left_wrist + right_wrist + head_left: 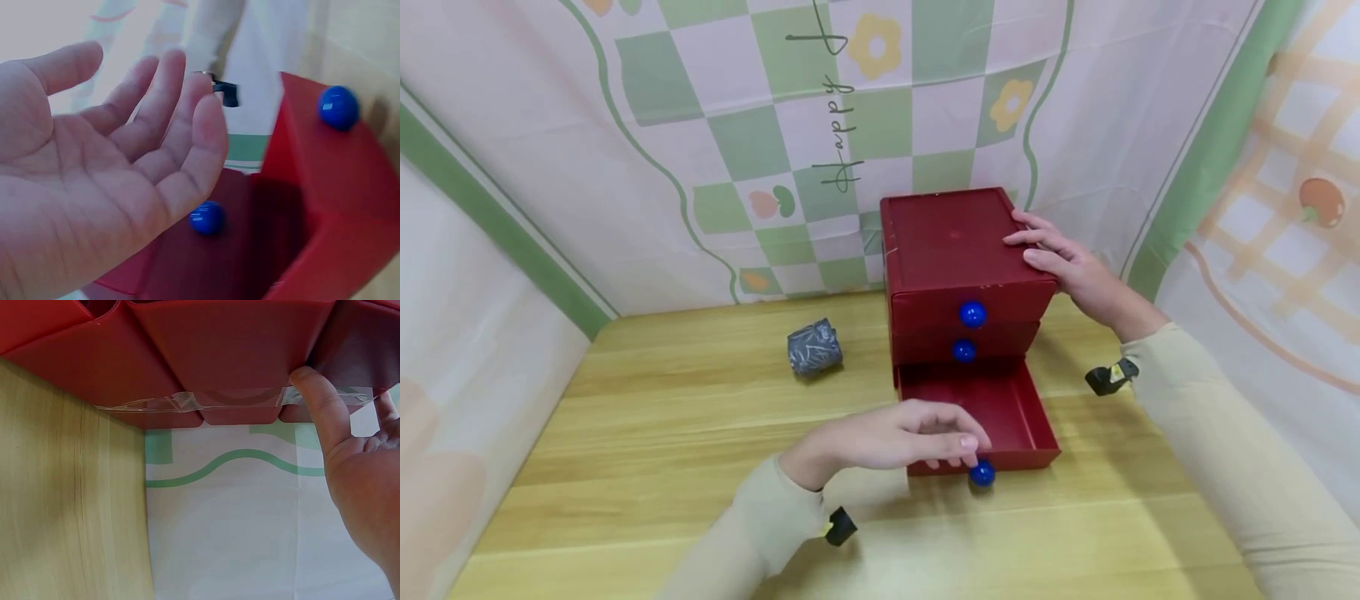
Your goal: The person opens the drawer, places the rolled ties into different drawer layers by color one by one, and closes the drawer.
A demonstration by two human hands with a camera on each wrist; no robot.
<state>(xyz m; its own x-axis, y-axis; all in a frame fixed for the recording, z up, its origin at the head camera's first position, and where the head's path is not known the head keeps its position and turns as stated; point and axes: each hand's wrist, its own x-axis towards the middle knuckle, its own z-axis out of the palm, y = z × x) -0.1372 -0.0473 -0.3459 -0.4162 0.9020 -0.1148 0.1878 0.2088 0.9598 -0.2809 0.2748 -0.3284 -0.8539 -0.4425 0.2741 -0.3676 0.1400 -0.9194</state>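
A red drawer cabinet (pixel 955 237) stands on the table, its bottom drawer (pixel 1043 421) pulled out and its two upper drawers closed. Each drawer front carries a round blue knob; the lowest knob (pixel 982 474) is just below the fingertips of my left hand (pixel 887 437). That hand hovers at the drawer's front edge with loosely bent fingers, and its palm shows bare in the left wrist view. My right hand (pixel 1075 271) rests on the cabinet's top right edge. In the right wrist view, one finger (pixel 322 403) lies against the taped side.
Left of the cabinet, a dark grey patterned bundle (pixel 815 347) lies on the wooden table (pixel 700 433). Behind the cabinet hangs a checked cloth (pixel 880 121). More cloth (pixel 1300 250) hangs along the right side.
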